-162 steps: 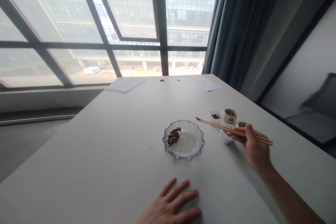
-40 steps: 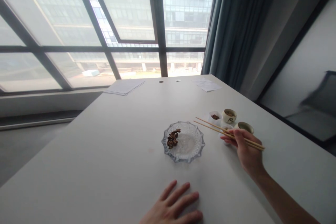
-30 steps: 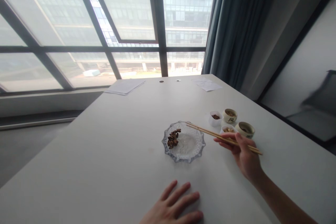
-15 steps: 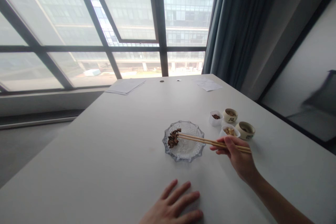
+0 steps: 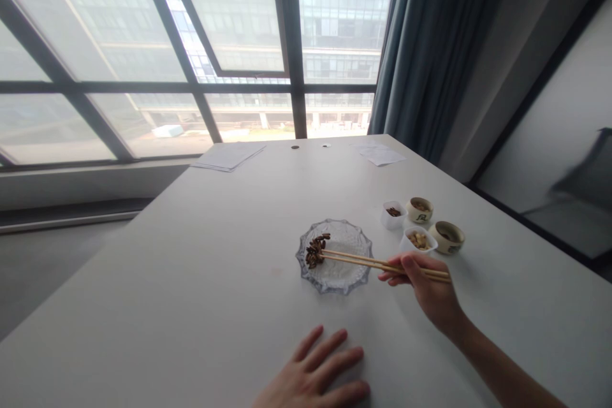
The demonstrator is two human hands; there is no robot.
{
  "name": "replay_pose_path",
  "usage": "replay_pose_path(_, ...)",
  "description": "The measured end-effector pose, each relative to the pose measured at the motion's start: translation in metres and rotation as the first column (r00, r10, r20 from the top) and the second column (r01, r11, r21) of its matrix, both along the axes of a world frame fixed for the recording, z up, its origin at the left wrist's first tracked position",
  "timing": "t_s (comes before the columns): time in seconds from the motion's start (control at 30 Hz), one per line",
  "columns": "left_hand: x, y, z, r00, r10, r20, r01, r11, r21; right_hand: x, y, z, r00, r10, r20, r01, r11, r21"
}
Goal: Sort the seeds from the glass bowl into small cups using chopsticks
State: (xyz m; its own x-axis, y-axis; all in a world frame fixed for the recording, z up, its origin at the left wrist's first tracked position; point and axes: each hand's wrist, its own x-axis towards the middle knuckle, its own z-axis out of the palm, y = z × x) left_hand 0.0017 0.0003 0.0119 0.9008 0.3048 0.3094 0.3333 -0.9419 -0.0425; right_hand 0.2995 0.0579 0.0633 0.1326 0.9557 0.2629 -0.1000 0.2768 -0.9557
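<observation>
My right hand (image 5: 425,284) is closed around a pair of wooden chopsticks (image 5: 356,260), which slant left over a scalloped clear glass plate (image 5: 351,277). Their tips are at the lower right of a small heap of dark brown, elongated pieces (image 5: 316,251) on the plate's left side. Whether a piece is pinched between the tips is too small to tell. My left hand (image 5: 318,370) lies on the table in front of the plate, fingers spread, holding nothing.
On the white table (image 5: 191,280), right of the plate, stand a white cup with dark pieces (image 5: 393,222), a white cup with pale pieces (image 5: 406,241) and two cream ceramic cups (image 5: 421,217). Paper sheets (image 5: 229,156) and another sheet (image 5: 382,154) lie at the far end.
My right hand has shifted slightly left and down with the chopsticks. Their tips have moved from the heap's upper right to its lower right. My left hand stays in place.
</observation>
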Motion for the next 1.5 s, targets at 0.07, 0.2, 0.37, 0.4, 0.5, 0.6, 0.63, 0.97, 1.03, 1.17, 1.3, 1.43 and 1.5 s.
replay_pose_path(0.07, 0.000, 0.000, 0.000, 1.000, 0.002, -0.002, -0.002, 1.000, -0.005, -0.001, 0.000, -0.002, 1.000, 0.014, 0.013, -0.014, 1.000, -0.002)
replay_pose_path(0.2, -0.001, -0.001, 0.001, 1.000, -0.001, -0.026, 0.001, 1.000, -0.012, -0.002, 0.000, -0.007, 0.999, 0.042, 0.017, -0.042, 0.999, -0.020)
replay_pose_path(0.37, 0.000, -0.001, 0.002, 1.000, -0.004, -0.030, 0.004, 1.000, -0.016, 0.001, 0.002, -0.015, 0.992, 0.125, 0.028, -0.122, 0.990, -0.077)
replay_pose_path(0.4, 0.000, -0.001, 0.002, 1.000, -0.003, -0.020, 0.002, 1.000, -0.014, 0.002, 0.002, -0.017, 0.990, 0.138, 0.034, -0.135, 0.987, -0.086)
replay_pose_path(0.5, 0.001, 0.000, 0.002, 1.000, 0.001, 0.007, -0.001, 1.000, -0.007, 0.002, 0.002, -0.019, 0.989, 0.143, 0.041, -0.139, 0.986, -0.094)
replay_pose_path(0.6, 0.001, 0.000, 0.002, 1.000, 0.001, 0.009, -0.001, 1.000, -0.004, -0.002, 0.000, -0.017, 0.990, 0.134, 0.038, -0.130, 0.988, -0.089)
replay_pose_path(0.63, 0.001, 0.000, 0.002, 1.000, 0.002, 0.005, -0.002, 1.000, -0.004, -0.004, -0.001, -0.016, 0.992, 0.121, 0.035, -0.118, 0.989, -0.084)
replay_pose_path(0.97, 0.001, -0.001, 0.003, 1.000, 0.004, 0.000, -0.004, 1.000, 0.018, -0.009, -0.001, -0.016, 0.999, -0.046, 0.026, 0.046, 0.999, -0.021)
replay_pose_path(1.03, 0.000, -0.001, 0.004, 1.000, 0.004, -0.005, -0.004, 1.000, 0.009, -0.008, 0.000, -0.016, 0.998, -0.064, 0.013, 0.064, 0.998, -0.022)
replay_pose_path(1.17, 0.000, -0.001, 0.004, 1.000, 0.002, -0.023, -0.002, 1.000, -0.014, -0.007, 0.001, -0.016, 0.997, -0.072, 0.000, 0.072, 0.996, -0.046)
replay_pose_path(1.3, 0.001, -0.001, 0.002, 1.000, 0.004, 0.016, -0.003, 0.999, -0.032, -0.008, 0.002, -0.016, 0.998, -0.068, -0.004, 0.068, 0.995, -0.069)
replay_pose_path(1.43, 0.000, -0.001, 0.000, 1.000, 0.004, -0.007, -0.004, 0.999, -0.045, -0.013, -0.001, -0.011, 0.999, -0.050, -0.014, 0.049, 0.995, -0.090)
replay_pose_path(1.5, 0.000, -0.001, -0.001, 1.000, 0.006, -0.028, -0.007, 0.999, -0.048, -0.016, -0.003, -0.009, 0.998, -0.056, -0.017, 0.054, 0.993, -0.100)
